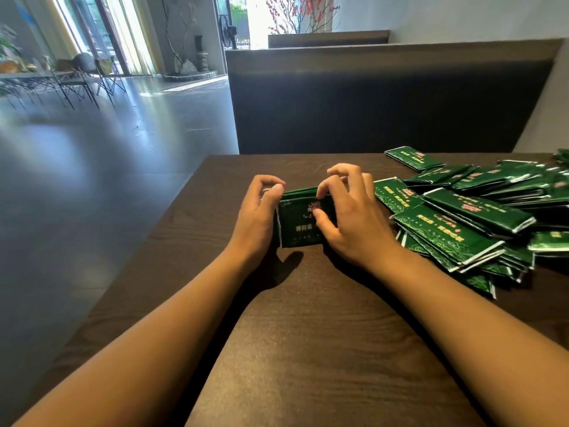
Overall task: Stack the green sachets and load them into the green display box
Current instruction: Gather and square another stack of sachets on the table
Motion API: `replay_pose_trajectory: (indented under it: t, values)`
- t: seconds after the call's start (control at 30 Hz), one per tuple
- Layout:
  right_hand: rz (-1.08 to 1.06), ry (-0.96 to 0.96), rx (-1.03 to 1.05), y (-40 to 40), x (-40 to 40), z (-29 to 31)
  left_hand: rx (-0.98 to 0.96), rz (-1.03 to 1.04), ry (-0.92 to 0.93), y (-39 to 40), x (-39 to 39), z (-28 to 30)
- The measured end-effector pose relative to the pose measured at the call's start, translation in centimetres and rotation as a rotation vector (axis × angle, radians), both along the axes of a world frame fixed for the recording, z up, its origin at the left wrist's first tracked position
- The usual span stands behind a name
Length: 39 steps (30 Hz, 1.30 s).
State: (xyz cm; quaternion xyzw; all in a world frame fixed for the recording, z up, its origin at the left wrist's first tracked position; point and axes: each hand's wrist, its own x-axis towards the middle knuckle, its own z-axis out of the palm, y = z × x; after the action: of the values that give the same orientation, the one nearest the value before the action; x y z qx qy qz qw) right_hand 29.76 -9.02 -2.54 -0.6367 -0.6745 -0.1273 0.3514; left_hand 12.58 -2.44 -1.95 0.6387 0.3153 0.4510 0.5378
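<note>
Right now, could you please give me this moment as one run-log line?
phase: squaring stack | left hand: holds small stack of green foil sachets | right hand: holds same stack | loose green sachet pile: right, on dark wooden table

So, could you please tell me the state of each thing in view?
Stack: standing on edge on the table, held between both hands.
Left hand: grips the stack's left end.
Right hand: grips its right end, fingers curled over the top.
Pile: loose, unsorted, right of the stack.
Table: bears both.
</note>
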Motion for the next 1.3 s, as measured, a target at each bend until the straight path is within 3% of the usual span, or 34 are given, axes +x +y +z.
replay_pose_trajectory:
  t: [0.17, 0.53, 0.73, 0.93, 1.3]
  values:
    - [0.089, 0.112, -0.090, -0.1, 0.3, 0.0, 0.281, -0.043, 0.247, 0.1, 0.0, -0.4]
    - [0.106, 0.056, -0.211, -0.3, 0.3, -0.1, 0.408, -0.077, 0.265, 0.2, 0.2, -0.9]
    - [-0.048, 0.175, -0.084, 0.1, 0.9, 0.2, 0.334, 0.191, 0.109, 0.6, -0.1, -0.9]
    - [-0.204, -0.119, -0.655, 0.6, 1.9, -0.9, 0.212, 0.322, 0.033, 0.8, -0.2, -1.0]
    - [-0.188, -0.054, -0.546, 0.2, 1.8, -0.3, 0.187, 0.303, 0.049, 0.7, -0.2, -0.9]
